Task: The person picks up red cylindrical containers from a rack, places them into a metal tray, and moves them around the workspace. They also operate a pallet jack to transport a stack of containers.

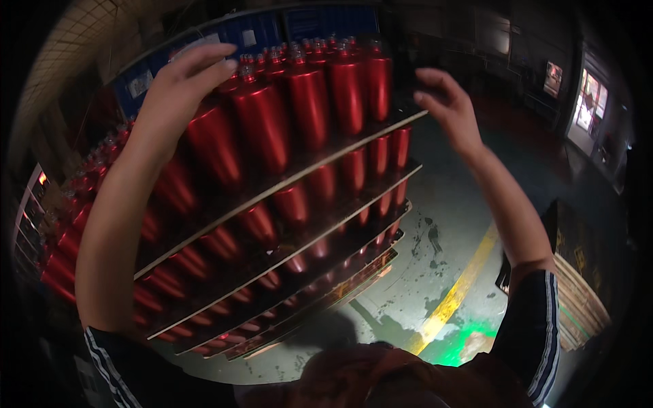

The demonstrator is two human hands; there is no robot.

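Red metallic bottles (260, 122) with clear necks stand in close rows on the top board (299, 178) of a tall stack. My left hand (183, 85) is raised over the bottles on the left side, its fingers curved and apart near the necks. Beyond the right end of the top board, close to its corner, my right hand (449, 105) hangs with thumb and fingers spread. Nothing shows between the fingers of either hand. Whether the left fingertips touch a bottle cannot be made out.
Under the top board, more boards (320, 238) separate several lower layers of red bottles. A yellow line (454, 299) crosses the grey floor (435, 211) at right. Flat stacked sheets (578, 299) lie at the far right. Blue panels (330, 22) stand behind the stack.
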